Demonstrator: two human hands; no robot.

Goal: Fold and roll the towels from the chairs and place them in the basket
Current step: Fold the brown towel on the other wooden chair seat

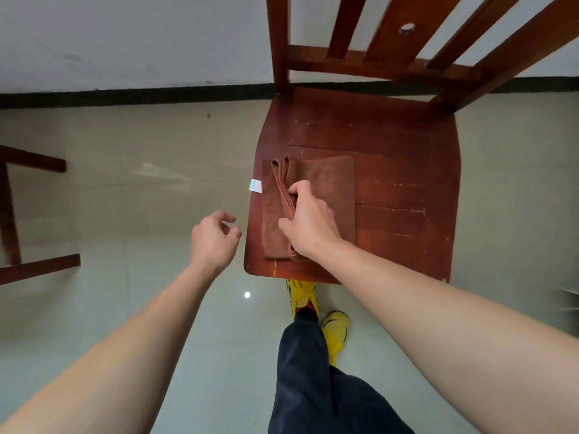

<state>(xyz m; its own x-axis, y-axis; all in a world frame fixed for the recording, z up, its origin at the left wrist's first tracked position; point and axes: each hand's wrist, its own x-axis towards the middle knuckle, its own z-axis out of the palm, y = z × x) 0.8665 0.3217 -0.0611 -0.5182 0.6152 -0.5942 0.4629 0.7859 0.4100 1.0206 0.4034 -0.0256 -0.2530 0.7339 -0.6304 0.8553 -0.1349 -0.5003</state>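
A brown towel lies folded on the left front part of a red-brown wooden chair seat. Its stitched edges bunch up in a ridge along the left side, and a small white label sticks out over the seat's left edge. My right hand rests on the towel, thumb and fingers pinched on that stitched ridge. My left hand hovers over the floor just left of the seat, fingers loosely curled and apart, holding nothing. No basket is in view.
The chair's slatted back rises at the top against a white wall. Part of another dark wooden frame sits at the left edge. The floor is glossy pale tile. My dark trouser leg and yellow shoes stand at the seat's front edge.
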